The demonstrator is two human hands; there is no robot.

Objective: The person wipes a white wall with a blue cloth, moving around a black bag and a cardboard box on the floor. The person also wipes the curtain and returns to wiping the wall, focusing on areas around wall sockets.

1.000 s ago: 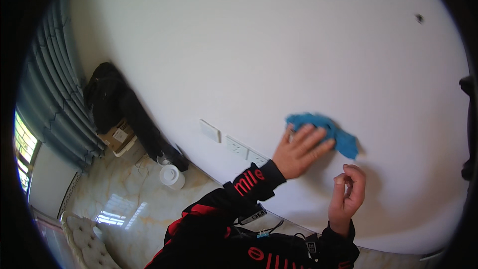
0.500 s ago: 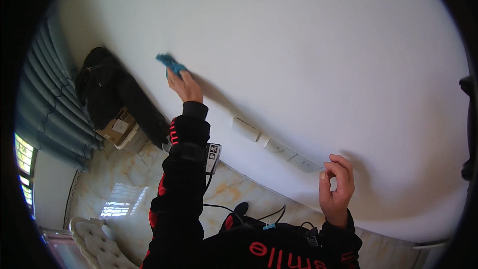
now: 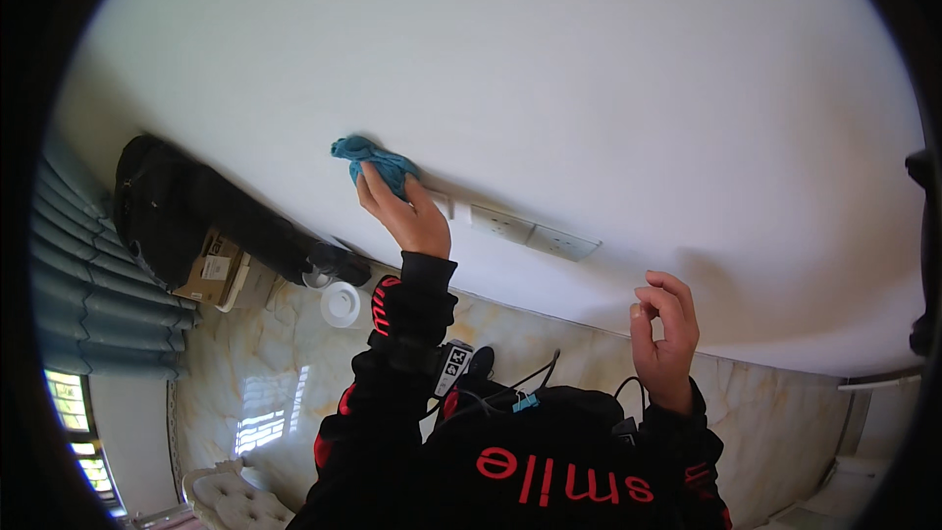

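Observation:
My left hand (image 3: 407, 221) grips a crumpled blue cloth (image 3: 378, 159) and holds it against the white wall (image 3: 589, 88). The fingers lie over the cloth's lower part, and its bunched end sticks out to the upper left. Beside that hand, a white switch plate is partly hidden; to its right are wall sockets (image 3: 535, 233) in a row. My right hand (image 3: 667, 344) hovers lower right of the sockets, its fingers loosely curled with a gap to the thumb and nothing between them.
A black bag (image 3: 157, 211) stands over cardboard boxes (image 3: 211, 270) at the left, beside blue-grey curtains (image 3: 88, 265). A round white object (image 3: 340, 304) rests on the marble-patterned floor (image 3: 211, 363). A tufted pale seat (image 3: 231, 496) is at the lower left. Cables (image 3: 520, 383) hang by my body.
The view has shifted. My left hand with the cloth has moved right and down along the wall, nearer the switch and sockets. My right hand keeps its loose curl.

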